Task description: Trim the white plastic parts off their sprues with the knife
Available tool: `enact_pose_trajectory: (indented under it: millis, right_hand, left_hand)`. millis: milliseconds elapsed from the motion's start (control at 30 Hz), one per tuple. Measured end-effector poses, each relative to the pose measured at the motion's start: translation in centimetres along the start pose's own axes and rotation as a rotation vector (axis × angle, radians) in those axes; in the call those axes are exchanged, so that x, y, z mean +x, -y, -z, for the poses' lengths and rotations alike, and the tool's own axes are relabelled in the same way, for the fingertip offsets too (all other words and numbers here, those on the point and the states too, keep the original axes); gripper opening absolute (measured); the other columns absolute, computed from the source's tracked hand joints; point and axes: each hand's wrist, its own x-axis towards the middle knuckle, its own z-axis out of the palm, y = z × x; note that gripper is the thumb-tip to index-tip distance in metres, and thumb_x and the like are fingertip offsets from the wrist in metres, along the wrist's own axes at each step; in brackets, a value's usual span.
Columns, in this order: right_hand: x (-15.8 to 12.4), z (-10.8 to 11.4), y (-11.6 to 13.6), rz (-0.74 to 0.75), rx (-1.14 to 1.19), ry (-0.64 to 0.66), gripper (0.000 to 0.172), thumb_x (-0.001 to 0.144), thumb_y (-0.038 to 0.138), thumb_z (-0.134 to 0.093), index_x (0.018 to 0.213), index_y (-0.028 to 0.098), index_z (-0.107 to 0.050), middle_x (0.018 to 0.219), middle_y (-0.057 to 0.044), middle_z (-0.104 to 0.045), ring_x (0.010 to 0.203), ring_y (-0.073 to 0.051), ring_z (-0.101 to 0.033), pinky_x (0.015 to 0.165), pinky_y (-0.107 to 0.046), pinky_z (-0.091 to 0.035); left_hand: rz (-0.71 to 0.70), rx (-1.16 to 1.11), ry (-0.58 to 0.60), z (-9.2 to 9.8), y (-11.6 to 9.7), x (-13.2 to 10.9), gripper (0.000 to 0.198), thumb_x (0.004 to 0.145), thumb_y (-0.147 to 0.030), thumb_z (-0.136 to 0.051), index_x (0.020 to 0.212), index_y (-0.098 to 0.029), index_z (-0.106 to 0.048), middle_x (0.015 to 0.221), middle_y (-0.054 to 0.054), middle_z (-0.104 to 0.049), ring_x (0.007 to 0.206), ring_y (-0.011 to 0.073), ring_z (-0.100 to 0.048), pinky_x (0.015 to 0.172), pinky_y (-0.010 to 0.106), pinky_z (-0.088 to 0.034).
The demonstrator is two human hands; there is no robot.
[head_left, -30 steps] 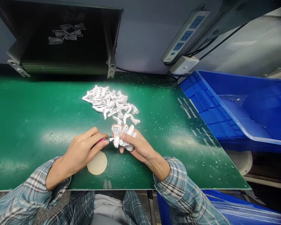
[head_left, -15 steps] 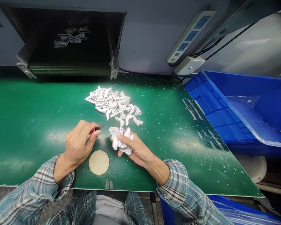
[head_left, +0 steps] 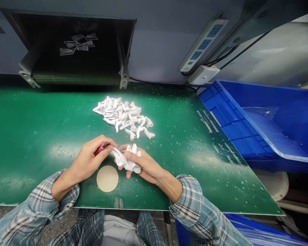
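Observation:
My left hand (head_left: 91, 157) is closed round a small pink-handled knife (head_left: 101, 148); its blade end is hidden behind my fingers, close against a white plastic part. My right hand (head_left: 143, 162) grips several white curved plastic parts (head_left: 129, 162) in a bunch, the thumb pressing on them. One of these parts (head_left: 118, 156) points left and meets the left fingertips. Beyond my hands lies a heap of similar white parts (head_left: 122, 112) on the green tabletop (head_left: 174, 150). A round cream-coloured disc (head_left: 107, 178) rests on the table just below my hands.
At the back left, a conveyor belt (head_left: 77, 73) comes out of a dark opening, with several white parts (head_left: 77, 44) lying on it. A power strip (head_left: 204, 44) is fixed to the wall. A large blue crate (head_left: 246, 126) stands at the right. Small white scraps dot the table.
My left hand has moved right, bringing the knife up to the parts in my right hand. The leftmost held part has tilted toward the left hand. The view has shifted slightly.

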Motion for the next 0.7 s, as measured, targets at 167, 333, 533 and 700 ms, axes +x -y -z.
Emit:
enact_pose_trajectory:
  millis: [167, 333, 533, 700]
  right_hand:
    - [-0.1, -0.1, 0.0, -0.035, 0.065, 0.005, 0.057, 0.081, 0.039, -0.087, 0.127, 0.014, -0.066, 0.087, -0.008, -0.076, 0.076, -0.018, -0.074, 0.051, -0.02, -0.062]
    - [-0.3, 0.1, 0.2, 0.026, 0.079, -0.083, 0.061, 0.083, 0.038, -0.086, 0.134, 0.016, -0.063, 0.092, -0.009, -0.077, 0.077, -0.018, -0.074, 0.05, -0.02, -0.061]
    - [-0.4, 0.1, 0.2, 0.026, 0.079, -0.103, 0.058, 0.082, 0.037, -0.087, 0.132, 0.016, -0.065, 0.094, -0.009, -0.076, 0.078, -0.018, -0.074, 0.051, -0.02, -0.062]
    - [-0.3, 0.0, 0.2, 0.021, 0.091, -0.093, 0.055, 0.081, 0.037, -0.088, 0.128, 0.017, -0.067, 0.092, -0.006, -0.076, 0.072, -0.016, -0.072, 0.051, -0.021, -0.063]
  left_hand:
    - [-0.02, 0.108, -0.046, -0.1, 0.5, -0.5, 0.033, 0.109, -0.034, -0.042, 0.134, -0.024, -0.061, 0.079, -0.002, -0.055, 0.065, 0.0125, -0.048, 0.063, 0.025, -0.041]
    - [0.089, 0.089, 0.077, -0.2, 0.8, -0.9, 0.026, 0.11, -0.042, -0.034, 0.111, -0.023, -0.052, 0.069, -0.006, -0.048, 0.056, 0.0116, -0.043, 0.055, 0.024, -0.036]
    - [-0.084, 0.351, -0.005, -0.8, 0.5, -1.0, 0.032, 0.11, -0.042, -0.032, 0.099, -0.022, -0.054, 0.068, -0.005, -0.058, 0.052, 0.0111, -0.048, 0.054, 0.024, -0.036]
    - [-0.231, 0.471, -0.033, -1.1, 0.5, -0.9, 0.057, 0.101, -0.07, -0.04, 0.111, -0.018, -0.061, 0.083, 0.002, -0.073, 0.06, 0.014, -0.063, 0.056, 0.025, -0.041]
